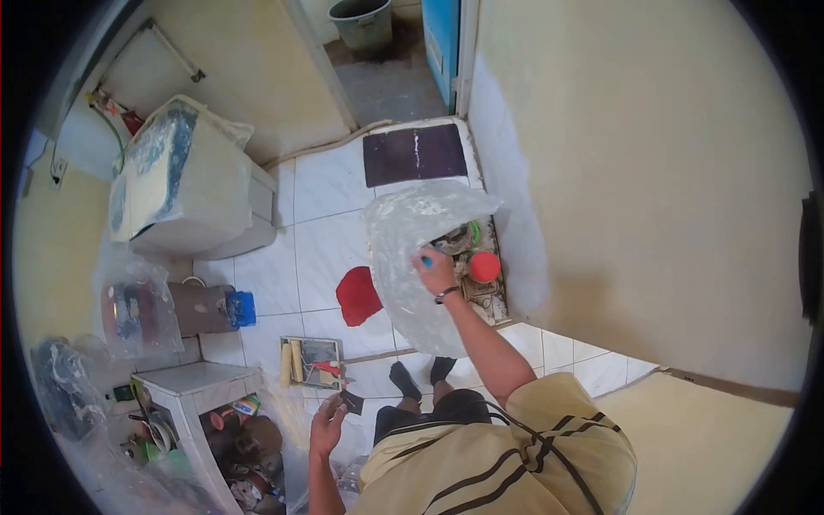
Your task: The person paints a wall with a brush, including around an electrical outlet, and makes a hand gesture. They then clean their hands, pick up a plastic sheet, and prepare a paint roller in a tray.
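My left hand [326, 422] is pinched on a small dark square sheet [352, 402], low in the view beside my shorts. My right hand [436, 273] reaches forward over a clear plastic sheet [403, 240] smeared with white. Its fingers are closed around a small blue thing [427, 261], mostly hidden by the hand. Just right of that hand, a round red-orange lid or tub [485, 267] stands among dirty items on a low ledge by the wall. A bright green ring-like item [475, 232] lies behind it.
A red cloth [358, 296] and a paint tray [323, 354] with rollers lie on the white tiles. A plastic-draped washing machine [180, 184] stands at left, above a tiled counter [193, 378]. A dark mat [415, 156] lies before the doorway, with a bucket [360, 26] beyond.
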Tool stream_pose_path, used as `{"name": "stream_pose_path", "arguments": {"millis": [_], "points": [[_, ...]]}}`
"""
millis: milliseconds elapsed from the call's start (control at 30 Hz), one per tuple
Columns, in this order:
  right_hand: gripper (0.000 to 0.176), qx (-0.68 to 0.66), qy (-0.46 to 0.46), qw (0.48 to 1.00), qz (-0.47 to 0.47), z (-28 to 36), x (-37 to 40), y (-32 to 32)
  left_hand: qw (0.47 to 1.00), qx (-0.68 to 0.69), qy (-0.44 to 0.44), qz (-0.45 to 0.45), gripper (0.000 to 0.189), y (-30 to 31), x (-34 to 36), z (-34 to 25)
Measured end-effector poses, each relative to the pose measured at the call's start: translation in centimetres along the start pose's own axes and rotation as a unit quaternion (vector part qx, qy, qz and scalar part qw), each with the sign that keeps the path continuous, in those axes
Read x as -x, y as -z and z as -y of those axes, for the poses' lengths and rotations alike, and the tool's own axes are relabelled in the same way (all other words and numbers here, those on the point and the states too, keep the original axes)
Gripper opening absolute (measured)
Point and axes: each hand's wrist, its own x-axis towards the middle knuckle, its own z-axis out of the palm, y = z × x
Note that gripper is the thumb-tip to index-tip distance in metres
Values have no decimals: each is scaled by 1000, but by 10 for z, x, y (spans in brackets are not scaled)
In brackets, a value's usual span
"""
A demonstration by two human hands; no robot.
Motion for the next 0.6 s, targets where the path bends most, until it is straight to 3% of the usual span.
{"name": "stream_pose_path", "arguments": {"millis": [100,200,400,500,600], "points": [[20,23,-2,1000,-3,26,7,-32,1000,-13,6,5,48,15,11,5],[19,13,105,990,-89,29,12,-46,1000,-16,23,-2,48,11,23,8],[24,-24,-42,999,17,76,-5,-37,999,3,14,-43,48,30,40,17],[27,19,41,999,-24,70,-25,-39,997,11,7,-71,46,28,48,18],[28,-22,71,997,-33,98,-41,-40,997,29,1,-76,53,37,53,38]]}}
